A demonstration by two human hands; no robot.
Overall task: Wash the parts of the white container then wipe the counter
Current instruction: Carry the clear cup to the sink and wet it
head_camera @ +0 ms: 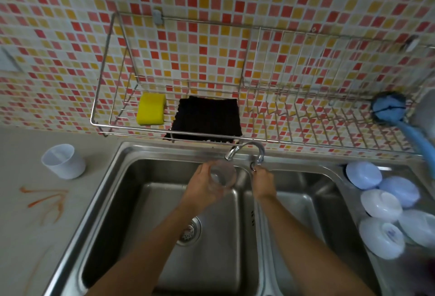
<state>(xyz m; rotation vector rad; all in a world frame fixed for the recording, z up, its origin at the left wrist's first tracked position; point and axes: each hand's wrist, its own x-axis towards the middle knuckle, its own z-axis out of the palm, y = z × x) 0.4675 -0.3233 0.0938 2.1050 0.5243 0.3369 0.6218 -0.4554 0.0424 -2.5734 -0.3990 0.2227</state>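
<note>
The person's left hand point(202, 185) grips a clear, round, cup-shaped container part point(222, 175), fingers curled round its wall. The part's mouth faces up toward the camera, so its long axis runs roughly vertical. It hangs over the far side of the left basin of the stainless steel double sink point(131, 154), directly below the spout of the curved chrome tap point(244, 151), whose outlet sits just above the part's far rim. That alignment is what the coming step turns on: water falling from the spout should drop straight into the open mouth.

The right hand point(263, 182) reaches to the base of the tap, its fingertips pinching what looks like the small tap handle point(253, 166). It is the nearer hand to the valve, just right of the held part. No stream is clearly visible.

Another piece, a white tapered plastic cup point(63, 161), stands upright on the grey counter point(28, 237), well to the left of the sink. Orange smears point(47, 201) mark the counter nearer the person. A yellow sponge point(150, 108) and a dark cloth point(207, 117) lie in the wire wall rack point(306, 128) above the sink.
</note>
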